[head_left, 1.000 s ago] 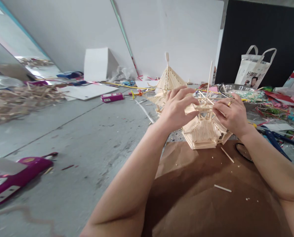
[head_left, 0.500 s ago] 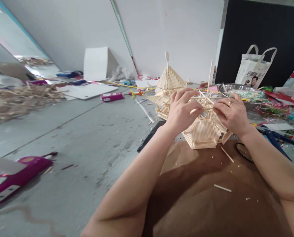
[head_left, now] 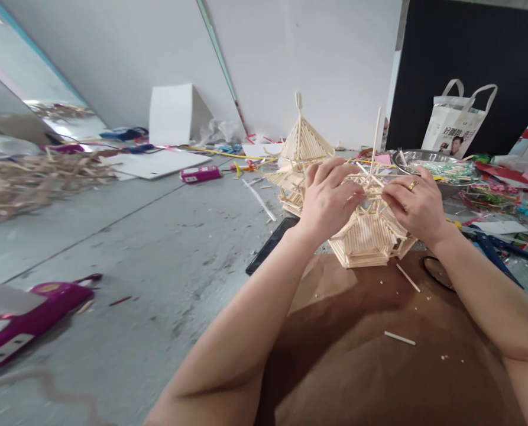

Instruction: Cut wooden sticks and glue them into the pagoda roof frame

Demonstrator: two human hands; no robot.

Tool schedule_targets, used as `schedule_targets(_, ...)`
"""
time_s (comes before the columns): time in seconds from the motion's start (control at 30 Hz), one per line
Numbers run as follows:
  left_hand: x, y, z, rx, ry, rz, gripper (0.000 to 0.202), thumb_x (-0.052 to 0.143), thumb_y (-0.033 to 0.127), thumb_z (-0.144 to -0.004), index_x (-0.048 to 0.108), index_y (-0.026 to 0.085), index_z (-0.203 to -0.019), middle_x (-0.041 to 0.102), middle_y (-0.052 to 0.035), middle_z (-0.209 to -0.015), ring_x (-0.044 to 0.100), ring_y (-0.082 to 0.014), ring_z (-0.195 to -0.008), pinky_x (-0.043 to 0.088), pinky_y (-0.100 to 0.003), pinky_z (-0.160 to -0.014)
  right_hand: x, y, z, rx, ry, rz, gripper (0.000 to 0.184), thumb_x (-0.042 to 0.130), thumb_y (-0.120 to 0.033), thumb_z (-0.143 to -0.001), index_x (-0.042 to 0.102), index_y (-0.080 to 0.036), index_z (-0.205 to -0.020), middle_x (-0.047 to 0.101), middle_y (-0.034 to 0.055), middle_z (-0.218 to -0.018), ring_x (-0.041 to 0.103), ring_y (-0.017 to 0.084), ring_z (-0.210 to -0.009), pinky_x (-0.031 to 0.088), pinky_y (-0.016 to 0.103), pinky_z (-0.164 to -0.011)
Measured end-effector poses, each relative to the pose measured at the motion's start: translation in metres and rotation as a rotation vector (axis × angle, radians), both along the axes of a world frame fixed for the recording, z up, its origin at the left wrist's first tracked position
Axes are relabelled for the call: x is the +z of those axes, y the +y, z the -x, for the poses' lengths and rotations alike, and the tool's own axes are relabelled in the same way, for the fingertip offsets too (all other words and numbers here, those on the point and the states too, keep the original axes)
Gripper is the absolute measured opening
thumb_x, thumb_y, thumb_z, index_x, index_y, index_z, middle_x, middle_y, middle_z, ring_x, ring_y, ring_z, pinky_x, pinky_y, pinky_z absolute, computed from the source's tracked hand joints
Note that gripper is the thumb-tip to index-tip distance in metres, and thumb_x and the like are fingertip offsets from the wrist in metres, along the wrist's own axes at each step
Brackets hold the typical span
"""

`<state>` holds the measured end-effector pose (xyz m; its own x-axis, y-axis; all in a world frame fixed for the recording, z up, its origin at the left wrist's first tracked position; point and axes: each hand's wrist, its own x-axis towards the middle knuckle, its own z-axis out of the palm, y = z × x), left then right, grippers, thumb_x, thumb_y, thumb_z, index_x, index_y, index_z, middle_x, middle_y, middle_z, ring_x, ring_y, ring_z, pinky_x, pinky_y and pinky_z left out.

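Note:
A small pavilion model (head_left: pixel 368 236) built of thin wooden sticks stands at the far edge of the brown paper, with one long stick (head_left: pixel 376 139) rising upright from its top. My left hand (head_left: pixel 330 195) is at the model's upper left, thumb and fingers pinched on one end of a short wooden stick (head_left: pixel 372 193). The other end is pinched in my right hand (head_left: pixel 417 204), which wears a gold ring. This stick lies level across the model's open top; whether it touches the frame I cannot tell. Behind my left hand stands a taller stick tower (head_left: pixel 305 142) with a pointed roof.
Brown paper (head_left: pixel 356 378) holds loose stick pieces (head_left: pixel 399 338). A black phone (head_left: pixel 270 245) lies left of the model, blue-handled pliers (head_left: pixel 496 257) at right. Farther back are a metal bowl (head_left: pixel 445 186) and a white bag (head_left: pixel 454 124). Purple power strips (head_left: pixel 37 319) lie left.

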<state>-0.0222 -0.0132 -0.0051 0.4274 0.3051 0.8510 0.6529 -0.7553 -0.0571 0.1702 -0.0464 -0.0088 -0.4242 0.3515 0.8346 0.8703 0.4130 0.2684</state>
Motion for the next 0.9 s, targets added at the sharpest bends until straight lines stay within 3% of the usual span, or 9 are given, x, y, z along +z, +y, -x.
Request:
schedule_targets(0.17, -0.0001, -0.001, -0.0016, -0.011, -0.004, 0.034, 0.013, 0.055, 0.03, -0.083, 0.062, 0.026, -0.073, 0.066, -0.0017, -0.105, 0.05, -0.024, -0.111, 0.032, -0.046, -0.095, 0.0002, -0.0008, 0.0007, -0.021, -0.012, -0.034, 0.016, 0.046, -0.027, -0.088, 0.06, -0.024, -0.079, 0.068, -0.0007, -0.085, 0.059, 0.014, -0.08, 0.034, 0.039, -0.096)
schedule_targets(0.4, -0.0023, -0.0006, -0.0019, 0.007, 0.004, -0.048, 0.015, 0.053, 0.029, -0.085, 0.061, 0.025, -0.073, 0.067, -0.0009, -0.103, 0.051, -0.0221, -0.109, 0.033, -0.043, -0.095, -0.0002, -0.0001, 0.0007, 0.001, -0.009, -0.067, 0.016, 0.047, -0.026, -0.087, 0.06, -0.023, -0.079, 0.068, -0.0008, -0.083, 0.06, 0.014, -0.079, 0.034, 0.038, -0.097)
schedule_targets(0.9, -0.0032, 0.0021, -0.0015, 0.014, 0.0, -0.029, 0.007, 0.058, 0.028, -0.081, 0.063, 0.028, -0.075, 0.066, -0.0007, -0.102, 0.051, -0.0234, -0.108, 0.032, -0.046, -0.095, -0.0009, 0.0008, -0.0005, 0.004, 0.001, -0.016, 0.018, 0.045, -0.027, -0.088, 0.061, -0.024, -0.081, 0.067, 0.0007, -0.085, 0.059, 0.015, -0.081, 0.033, 0.041, -0.098)
